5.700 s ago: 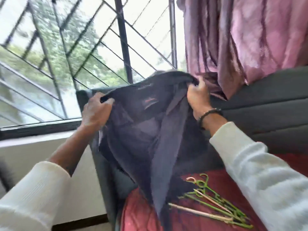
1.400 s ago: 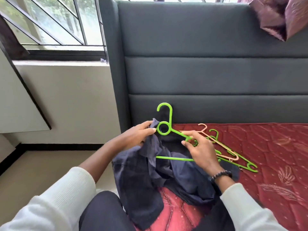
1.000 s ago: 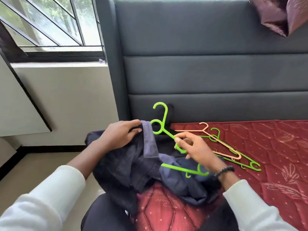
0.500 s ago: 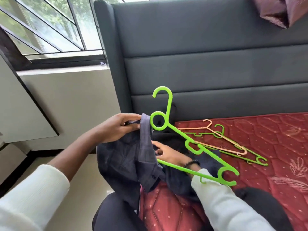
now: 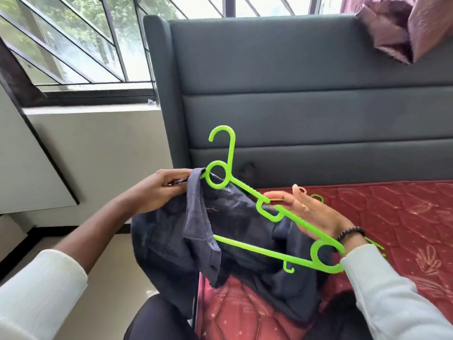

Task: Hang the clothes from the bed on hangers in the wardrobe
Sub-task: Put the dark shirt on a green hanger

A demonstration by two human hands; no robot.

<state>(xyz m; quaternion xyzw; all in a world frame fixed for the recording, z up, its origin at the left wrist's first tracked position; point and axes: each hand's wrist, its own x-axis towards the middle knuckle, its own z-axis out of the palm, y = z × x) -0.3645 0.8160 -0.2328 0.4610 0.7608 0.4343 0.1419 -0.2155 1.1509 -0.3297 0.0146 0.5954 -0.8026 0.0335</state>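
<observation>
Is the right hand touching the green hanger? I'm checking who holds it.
Touching. The head view shows the right hand open behind the green hanger, whose upper arm lies across the palm and fingers with no visible gap.

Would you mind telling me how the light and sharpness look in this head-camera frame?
Head view: daylight from the window blows out its panes; the headboard edges bow from wide-angle distortion; the green hanger and shirt are sharp, the right hand is slightly soft.
</observation>
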